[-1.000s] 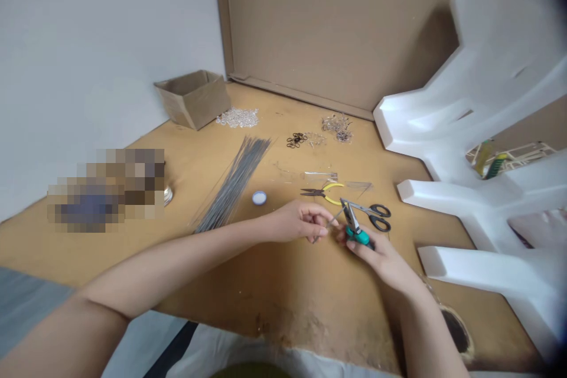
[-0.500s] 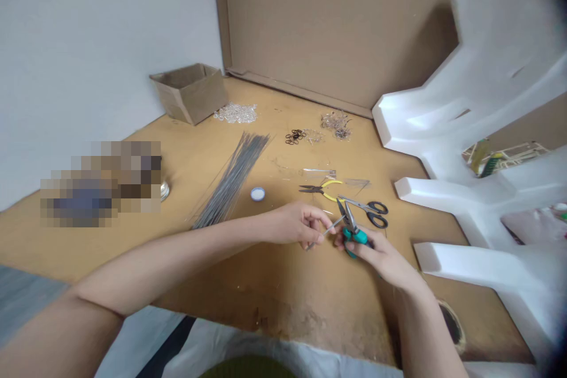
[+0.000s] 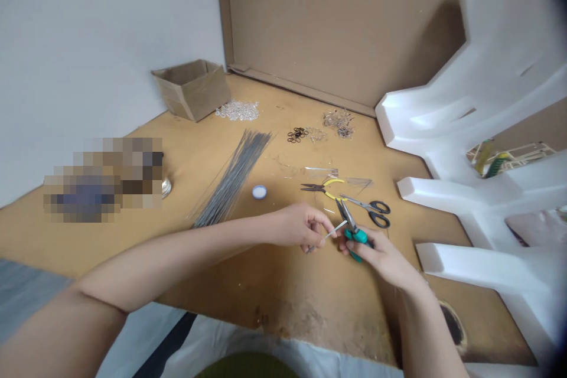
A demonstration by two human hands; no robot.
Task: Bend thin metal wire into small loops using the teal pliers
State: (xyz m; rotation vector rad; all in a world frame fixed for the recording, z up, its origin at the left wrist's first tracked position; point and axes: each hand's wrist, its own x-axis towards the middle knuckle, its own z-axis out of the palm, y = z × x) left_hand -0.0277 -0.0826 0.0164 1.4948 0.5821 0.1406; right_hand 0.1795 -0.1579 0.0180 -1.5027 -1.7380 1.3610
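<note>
Pinched in the fingers of my left hand (image 3: 305, 229) is a thin grey wire (image 3: 335, 228), slanting up to the right. Its upper end reaches the jaws of green-handled pliers (image 3: 354, 233). My right hand (image 3: 376, 251) is wrapped round the handles of these pliers, whose jaws stand slightly apart. Whether the jaws touch the wire I cannot tell. Just beyond lie yellow-handled pliers (image 3: 333, 188) and black-handled scissors (image 3: 376, 213). A bundle of long grey wires (image 3: 237, 177) rests to the left, beyond my left forearm.
Near the wire bundle sits a small round white dish with a blue rim (image 3: 259, 191). Farther back are clear beads (image 3: 238, 110), black rings (image 3: 297, 134), a pile of small metal pieces (image 3: 339, 124) and a cardboard box (image 3: 192, 91). White foam pieces (image 3: 460, 260) border the right side.
Both hands keep nearly the same pose with the wire and pliers. The whole view has shifted slightly.
</note>
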